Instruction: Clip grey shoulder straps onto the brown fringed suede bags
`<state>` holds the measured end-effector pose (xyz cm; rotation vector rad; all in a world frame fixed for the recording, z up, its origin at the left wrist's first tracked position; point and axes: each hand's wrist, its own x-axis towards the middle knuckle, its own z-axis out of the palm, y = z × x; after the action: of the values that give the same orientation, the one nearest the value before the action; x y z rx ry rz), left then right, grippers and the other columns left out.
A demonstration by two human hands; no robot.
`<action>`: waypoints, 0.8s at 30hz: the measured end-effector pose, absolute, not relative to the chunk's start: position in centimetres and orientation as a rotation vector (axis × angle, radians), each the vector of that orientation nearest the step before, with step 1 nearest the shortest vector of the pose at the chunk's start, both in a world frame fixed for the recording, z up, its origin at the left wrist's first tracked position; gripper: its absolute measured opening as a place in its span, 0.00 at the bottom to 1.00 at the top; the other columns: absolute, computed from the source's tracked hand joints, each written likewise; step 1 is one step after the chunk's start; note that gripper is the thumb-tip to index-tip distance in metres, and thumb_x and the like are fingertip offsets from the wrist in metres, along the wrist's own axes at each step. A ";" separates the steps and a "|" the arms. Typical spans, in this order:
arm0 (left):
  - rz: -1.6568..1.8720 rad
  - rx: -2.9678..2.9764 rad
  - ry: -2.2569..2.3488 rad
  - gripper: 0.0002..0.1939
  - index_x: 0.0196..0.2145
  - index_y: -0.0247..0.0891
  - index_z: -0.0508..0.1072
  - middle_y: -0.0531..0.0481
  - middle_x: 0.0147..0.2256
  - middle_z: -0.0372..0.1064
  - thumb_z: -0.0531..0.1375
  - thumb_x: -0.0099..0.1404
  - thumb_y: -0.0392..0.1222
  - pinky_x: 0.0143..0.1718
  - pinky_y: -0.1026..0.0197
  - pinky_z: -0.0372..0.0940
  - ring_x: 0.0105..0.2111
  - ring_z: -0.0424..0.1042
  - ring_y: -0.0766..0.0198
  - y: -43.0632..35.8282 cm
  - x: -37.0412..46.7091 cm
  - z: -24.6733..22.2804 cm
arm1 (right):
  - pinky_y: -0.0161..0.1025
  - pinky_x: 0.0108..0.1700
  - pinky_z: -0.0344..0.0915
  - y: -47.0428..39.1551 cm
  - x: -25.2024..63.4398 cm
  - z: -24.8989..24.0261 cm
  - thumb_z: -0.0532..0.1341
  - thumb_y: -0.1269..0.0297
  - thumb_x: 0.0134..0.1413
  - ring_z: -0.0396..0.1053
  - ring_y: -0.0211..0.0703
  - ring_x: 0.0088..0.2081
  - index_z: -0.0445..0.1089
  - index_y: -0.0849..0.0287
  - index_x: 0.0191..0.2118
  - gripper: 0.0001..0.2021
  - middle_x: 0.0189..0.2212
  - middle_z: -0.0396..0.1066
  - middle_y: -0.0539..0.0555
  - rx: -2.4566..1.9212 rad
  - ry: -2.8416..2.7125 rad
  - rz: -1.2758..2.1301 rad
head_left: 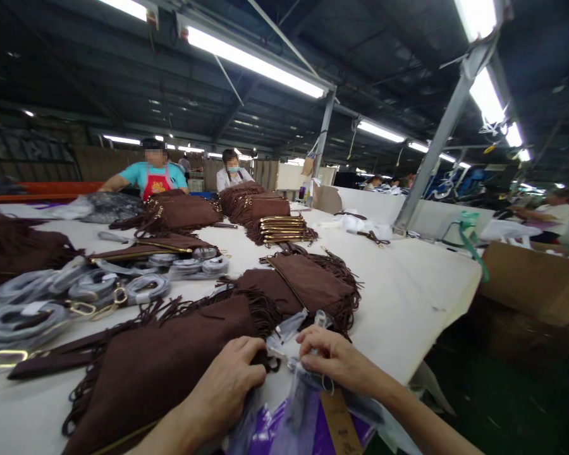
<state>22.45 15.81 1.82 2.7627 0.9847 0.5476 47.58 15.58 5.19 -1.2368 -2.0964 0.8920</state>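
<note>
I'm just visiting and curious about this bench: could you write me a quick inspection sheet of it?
Surface: white table, mostly covered.
Job's things: brown fringed bag under the left hand; clear plastic wrapping pinched by the right hand; paper tag below it.
Clutter: more fringed bags, wrapped straps, purple sheets.
Grippers: bare hands only.
Cables: nothing seen.
Surroundings: two workers opposite, cardboard boxes, strip lights.
</note>
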 end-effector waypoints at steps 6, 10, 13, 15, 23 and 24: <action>0.646 2.789 0.910 0.11 0.32 0.41 0.72 0.49 0.50 0.64 0.57 0.61 0.26 0.48 0.57 0.59 0.48 0.63 0.58 14.6 20.5 2.0 | 0.39 0.52 0.61 14.8 44.0 4.3 0.64 0.73 0.52 0.68 0.50 0.52 0.76 0.54 0.34 0.07 0.63 0.57 0.54 -1.142 -2.483 0.591; 0.686 2.877 0.951 0.08 0.29 0.40 0.72 0.49 0.48 0.66 0.59 0.62 0.29 0.48 0.56 0.58 0.47 0.62 0.57 14.3 18.7 2.2 | 0.35 0.30 0.62 14.8 42.2 3.5 0.62 0.70 0.58 0.74 0.46 0.34 0.75 0.54 0.37 0.04 0.40 0.75 0.51 -1.310 -2.736 0.091; 0.690 2.917 1.137 0.07 0.26 0.39 0.72 0.45 0.44 0.68 0.60 0.60 0.31 0.45 0.54 0.58 0.44 0.62 0.54 13.2 17.9 1.9 | 0.35 0.24 0.54 14.3 41.4 3.6 0.62 0.68 0.58 0.73 0.44 0.29 0.73 0.55 0.35 0.03 0.33 0.74 0.49 -1.324 -2.797 -0.105; 0.676 2.818 1.322 0.08 0.26 0.38 0.72 0.43 0.40 0.68 0.57 0.60 0.30 0.42 0.54 0.58 0.40 0.63 0.54 11.8 18.0 1.8 | 0.37 0.23 0.51 13.5 40.9 4.1 0.62 0.68 0.58 0.72 0.43 0.28 0.72 0.55 0.33 0.03 0.32 0.73 0.49 -1.286 -2.786 -0.177; 0.778 1.143 1.167 0.19 0.28 0.39 0.63 0.54 0.24 0.62 0.53 0.61 0.59 0.26 0.64 0.58 0.23 0.64 0.65 8.2 21.0 0.2 | 0.39 0.18 0.46 8.9 37.6 1.8 0.62 0.72 0.50 0.68 0.41 0.20 0.67 0.55 0.32 0.05 0.27 0.72 0.49 -0.946 -2.684 -0.424; 0.815 0.987 1.134 0.23 0.28 0.40 0.61 0.56 0.23 0.61 0.56 0.57 0.64 0.23 0.66 0.56 0.21 0.61 0.68 8.3 21.3 -0.1 | 0.39 0.17 0.46 8.4 37.2 0.8 0.61 0.73 0.51 0.68 0.40 0.19 0.67 0.56 0.31 0.05 0.26 0.71 0.49 -0.905 -2.658 -0.482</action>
<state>21.30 8.33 -0.15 0.9867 1.1339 0.8147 37.20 8.39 0.75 -0.9046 -2.6575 -0.4817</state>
